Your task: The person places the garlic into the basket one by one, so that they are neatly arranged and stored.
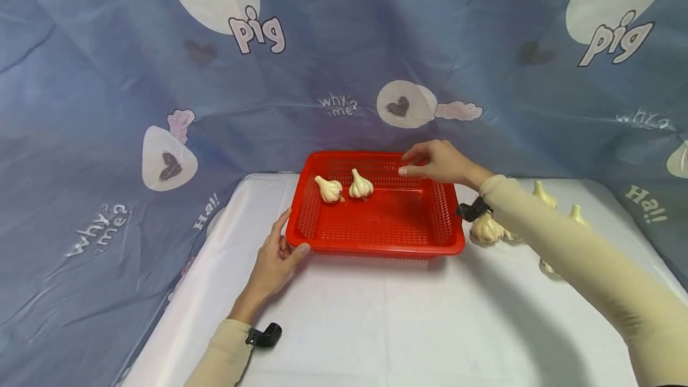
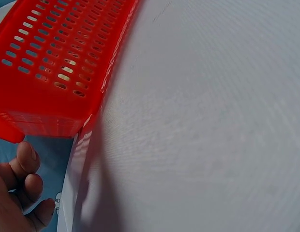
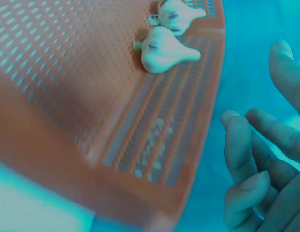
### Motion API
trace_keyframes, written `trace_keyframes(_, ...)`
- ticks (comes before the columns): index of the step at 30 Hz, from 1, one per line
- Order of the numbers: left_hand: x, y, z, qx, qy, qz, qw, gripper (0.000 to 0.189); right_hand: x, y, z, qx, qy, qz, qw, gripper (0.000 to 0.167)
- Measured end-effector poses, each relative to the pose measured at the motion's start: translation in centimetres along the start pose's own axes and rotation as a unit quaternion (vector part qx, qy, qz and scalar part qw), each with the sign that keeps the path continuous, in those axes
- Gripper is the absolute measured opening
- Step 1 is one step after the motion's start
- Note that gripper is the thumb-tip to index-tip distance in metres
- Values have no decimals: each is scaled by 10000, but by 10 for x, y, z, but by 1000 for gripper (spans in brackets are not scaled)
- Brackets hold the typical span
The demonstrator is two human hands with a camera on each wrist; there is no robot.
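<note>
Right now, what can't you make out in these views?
Head view: loose garlic partly behind the right sleeve; count unclear.
Left wrist view: garlic bulbs in the red basket obscured by its slotted wall.
Left wrist view: left hand cut off by left edge.
Right wrist view: right hand cut off by right edge.

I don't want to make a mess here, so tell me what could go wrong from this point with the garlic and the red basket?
The right sleeve crosses over the loose garlic bulbs in the head view, so lowering that arm might knock some away. The left hand is at one corner of the red basket, so a push there could slide or turn it. If it tips, the two bulbs inside may roll.
</note>
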State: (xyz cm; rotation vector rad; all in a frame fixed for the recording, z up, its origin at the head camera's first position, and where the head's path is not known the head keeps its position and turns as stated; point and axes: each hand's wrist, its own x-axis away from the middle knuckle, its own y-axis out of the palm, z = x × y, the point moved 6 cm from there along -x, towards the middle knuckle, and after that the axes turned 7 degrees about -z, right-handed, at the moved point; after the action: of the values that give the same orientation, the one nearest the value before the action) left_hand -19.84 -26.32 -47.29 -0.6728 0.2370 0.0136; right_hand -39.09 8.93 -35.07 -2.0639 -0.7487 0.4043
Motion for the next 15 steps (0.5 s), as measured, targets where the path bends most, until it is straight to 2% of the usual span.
trace_keyframes(7, -1, -1, 0, 62, 51, 13, 10000, 87, 53, -30, 19, 246, 355, 198, 9989, 39)
trace_keyframes(15, 0, 7, -2, 346, -63, -92, 9993, 87, 125, -48, 54, 659, 721, 310, 9947, 38)
